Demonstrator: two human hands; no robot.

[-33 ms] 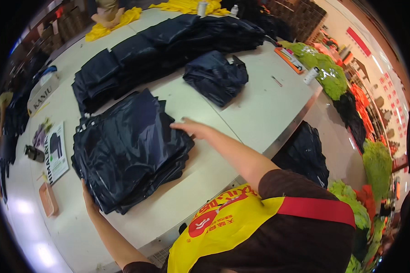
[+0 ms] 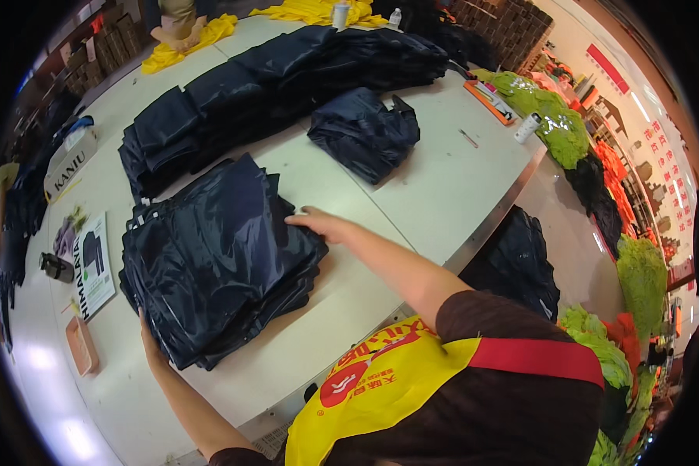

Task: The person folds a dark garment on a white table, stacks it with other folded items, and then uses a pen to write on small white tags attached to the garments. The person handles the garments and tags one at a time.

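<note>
A thick stack of dark navy, shiny folded garments (image 2: 198,268) lies on the white table in front of me. My left hand (image 2: 154,346) rests against the stack's near left side, one finger stretched along the edge and the others mostly hidden. At its right edge, my right hand (image 2: 318,224) has its fingers extended onto the upper layers, the thumb apart. Beyond my right hand sits a loosely bundled dark garment (image 2: 365,133). A long row of folded dark garments (image 2: 264,81) stretches across the table behind the stack.
Another person's hands (image 2: 182,43) touch yellow cloth (image 2: 163,58) at the far end. On the left are a pink tray (image 2: 81,346), a dark bottle (image 2: 57,267) and a printed sheet (image 2: 97,264). Dark cloth (image 2: 516,260) hangs below the right table edge; lime garments (image 2: 547,116) lie beyond.
The view has shifted slightly. My hands stay at the same sides of the stack. The other person at the far end shows a little more.
</note>
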